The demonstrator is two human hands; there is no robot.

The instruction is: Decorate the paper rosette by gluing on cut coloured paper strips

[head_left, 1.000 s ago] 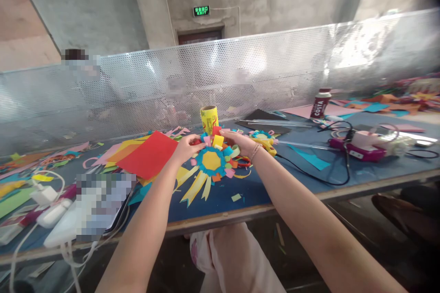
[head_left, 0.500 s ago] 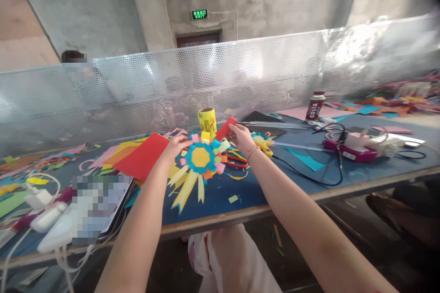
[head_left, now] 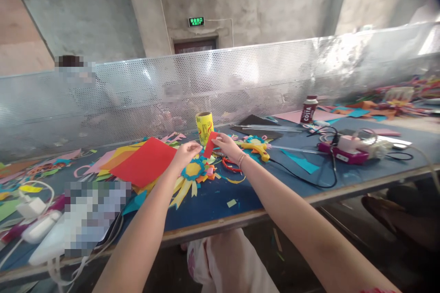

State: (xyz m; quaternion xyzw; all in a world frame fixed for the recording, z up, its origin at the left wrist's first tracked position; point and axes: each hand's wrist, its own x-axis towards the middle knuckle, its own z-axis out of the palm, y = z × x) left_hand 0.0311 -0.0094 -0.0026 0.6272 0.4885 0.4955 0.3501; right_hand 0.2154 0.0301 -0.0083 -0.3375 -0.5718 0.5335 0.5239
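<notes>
My right hand [head_left: 227,146] pinches a short red paper strip [head_left: 210,145], held upright above the table. Just left of the strip is my left hand [head_left: 188,152], its fingers drawn together; whether anything small sits between them I cannot make out. Below both hands a paper rosette [head_left: 192,169] lies on the table, with a yellow centre, a blue ring, colourful tabs and pale yellow tails. Behind the strip stands a yellow tape roll [head_left: 205,124]. Beside my right hand lie red-handled scissors [head_left: 231,165] and a yellow glue gun [head_left: 257,150].
Red paper sheets [head_left: 146,162] lie left of my left arm. A phone [head_left: 103,210] and white cables are at the front left. A Costa bottle [head_left: 308,110] and a purple power strip [head_left: 347,154] stand right. A perforated metal screen [head_left: 137,96] runs behind.
The rosette has gone from my left hand down onto the table. My right hand has brought the red strip left and lower, close to my left fingers.
</notes>
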